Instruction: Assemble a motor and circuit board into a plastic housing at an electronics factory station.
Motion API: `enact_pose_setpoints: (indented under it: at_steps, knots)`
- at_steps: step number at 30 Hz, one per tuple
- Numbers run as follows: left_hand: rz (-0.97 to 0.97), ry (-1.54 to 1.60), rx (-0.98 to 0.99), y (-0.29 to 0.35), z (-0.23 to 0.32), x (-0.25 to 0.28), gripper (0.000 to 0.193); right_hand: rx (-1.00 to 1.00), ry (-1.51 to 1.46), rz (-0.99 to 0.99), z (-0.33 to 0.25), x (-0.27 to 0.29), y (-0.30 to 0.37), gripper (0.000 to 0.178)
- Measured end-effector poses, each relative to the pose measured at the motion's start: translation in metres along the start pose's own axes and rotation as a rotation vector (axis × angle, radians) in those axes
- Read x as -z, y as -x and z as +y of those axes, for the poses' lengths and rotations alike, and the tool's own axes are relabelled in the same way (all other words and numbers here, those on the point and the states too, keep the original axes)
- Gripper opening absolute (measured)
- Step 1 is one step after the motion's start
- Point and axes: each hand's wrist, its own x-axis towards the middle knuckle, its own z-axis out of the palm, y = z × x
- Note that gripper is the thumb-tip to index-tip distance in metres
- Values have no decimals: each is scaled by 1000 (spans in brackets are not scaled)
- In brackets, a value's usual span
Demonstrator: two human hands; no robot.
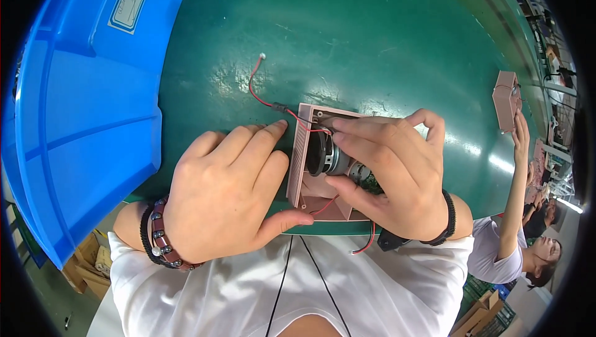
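Observation:
A pink plastic housing (297, 169) with a slatted side lies on the green table in front of me. Inside it sits a round black-and-silver speaker (336, 154), beside a small green circuit board (370, 183). My right hand (397, 163) reaches in from the right, its fingertips and thumb closed around the speaker. My left hand (230, 182) is flat on the left, fingers stretched, thumb by the housing's near corner. A red-and-black cable (256, 93) with a white connector runs out over the far-left edge. Another red wire (372, 237) hangs at the near edge.
A large blue plastic bin (118, 101) stands along the left. At the far right, another person's hand (521, 135) touches a similar pink housing (505, 104) on the green table (385, 39). Cardboard boxes (93, 262) are on the lower left floor.

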Motion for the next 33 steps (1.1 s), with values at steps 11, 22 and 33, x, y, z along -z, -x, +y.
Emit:
enact_pose_setpoints:
  at_steps: [11, 22, 33]
  knots:
    - [13, 0, 8, -5, -1, -2, 66, -21, 14, 41, 5, 0, 0, 39]
    - [263, 127, -51, -13, -12, -8, 78, 5, -164, 114, -2, -4, 5, 41]
    - [249, 50, -20, -16, -12, -6, 87, 1, -68, 48, 2, 6, 4, 41]
